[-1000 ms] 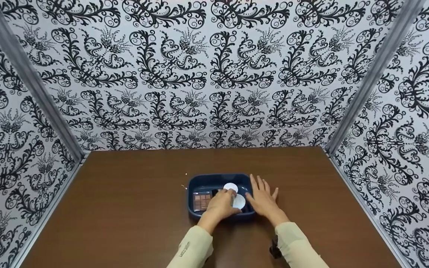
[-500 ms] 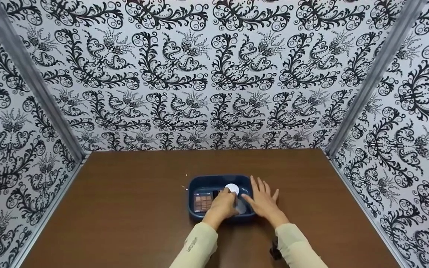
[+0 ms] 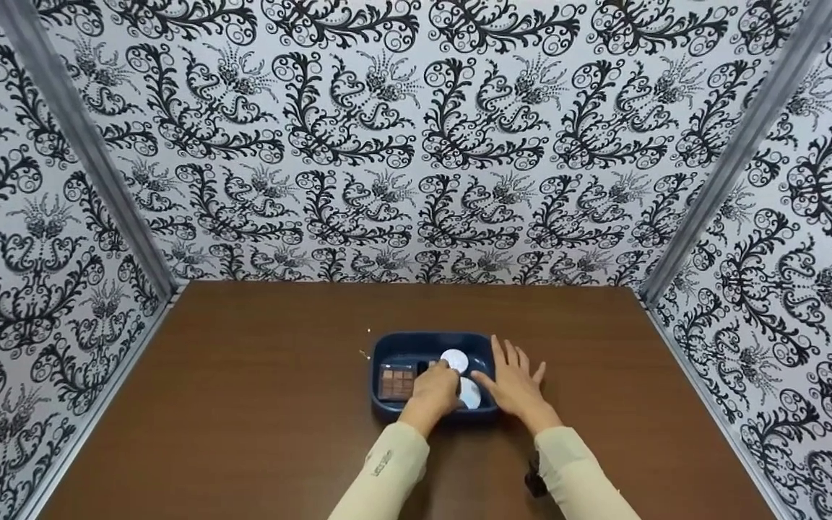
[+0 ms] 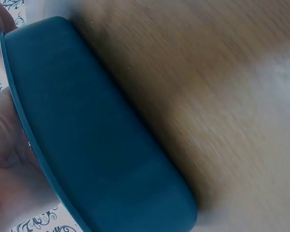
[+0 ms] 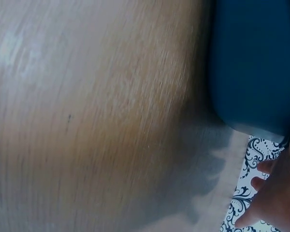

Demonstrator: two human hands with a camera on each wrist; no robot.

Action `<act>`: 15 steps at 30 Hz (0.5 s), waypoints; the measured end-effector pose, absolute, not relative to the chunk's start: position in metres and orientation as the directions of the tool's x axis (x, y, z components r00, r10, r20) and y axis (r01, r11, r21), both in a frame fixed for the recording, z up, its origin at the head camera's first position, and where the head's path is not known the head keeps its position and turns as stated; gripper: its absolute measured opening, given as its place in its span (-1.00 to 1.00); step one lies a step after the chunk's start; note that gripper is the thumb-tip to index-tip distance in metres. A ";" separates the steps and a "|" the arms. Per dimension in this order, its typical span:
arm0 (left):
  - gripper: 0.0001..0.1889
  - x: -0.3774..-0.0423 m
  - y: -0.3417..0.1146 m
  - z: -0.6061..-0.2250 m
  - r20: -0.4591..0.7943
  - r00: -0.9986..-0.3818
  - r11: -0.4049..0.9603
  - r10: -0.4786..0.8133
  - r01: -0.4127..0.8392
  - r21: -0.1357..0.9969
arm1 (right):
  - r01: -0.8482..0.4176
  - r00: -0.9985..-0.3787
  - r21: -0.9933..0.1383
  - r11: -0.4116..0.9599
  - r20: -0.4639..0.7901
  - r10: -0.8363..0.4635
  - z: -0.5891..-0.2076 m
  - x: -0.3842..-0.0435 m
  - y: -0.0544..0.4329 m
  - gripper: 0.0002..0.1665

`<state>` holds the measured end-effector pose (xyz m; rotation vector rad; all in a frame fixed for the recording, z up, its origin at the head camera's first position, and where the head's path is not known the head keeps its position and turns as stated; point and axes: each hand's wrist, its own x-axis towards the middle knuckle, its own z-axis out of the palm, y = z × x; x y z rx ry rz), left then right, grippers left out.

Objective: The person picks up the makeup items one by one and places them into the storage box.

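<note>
A dark blue rectangular tray (image 3: 398, 343) with rounded corners stands on the table. Inside its left part lies a palette of brown squares (image 3: 396, 382). Two round white discs, an upper one (image 3: 454, 360) and a lower one (image 3: 469, 394), lie in the right part. My left hand (image 3: 434, 393) reaches over the front rim between the palette and the discs, fingers bent down; whether they grip anything is hidden. A small dark thing (image 3: 422, 367) shows by its fingers. My right hand (image 3: 517, 383) rests at the tray's right rim, fingers spread, thumb over the edge.
The brown wooden table (image 3: 264, 404) runs under the tray. Tiny bright specks (image 3: 364, 354) lie left of it. Patterned black-and-white walls (image 3: 416, 144) enclose the back and sides, with grey posts (image 3: 748, 152) at the corners.
The left hand has shifted within the tray and bent its fingers more. The lower disc, partly covered half a second ago, shows more plainly. The right hand stays at the rim.
</note>
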<state>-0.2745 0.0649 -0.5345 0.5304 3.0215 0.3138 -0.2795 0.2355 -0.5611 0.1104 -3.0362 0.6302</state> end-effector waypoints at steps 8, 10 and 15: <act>-0.71 -0.264 0.055 -0.549 0.059 -0.940 0.908 0.336 0.340 0.246 | -0.100 -0.995 -0.370 0.924 0.025 -0.098 -0.566 -0.277 0.232 -0.01; -0.73 -0.264 0.051 -0.549 0.093 -0.935 0.892 0.343 0.355 0.278 | -0.101 -0.995 -0.354 0.930 0.018 -0.102 -0.563 -0.279 0.233 0.01; -0.75 -0.270 0.040 -0.544 0.184 -0.929 0.864 0.321 0.367 0.345 | -0.098 -0.994 -0.305 0.947 -0.011 -0.106 -0.552 -0.286 0.240 0.04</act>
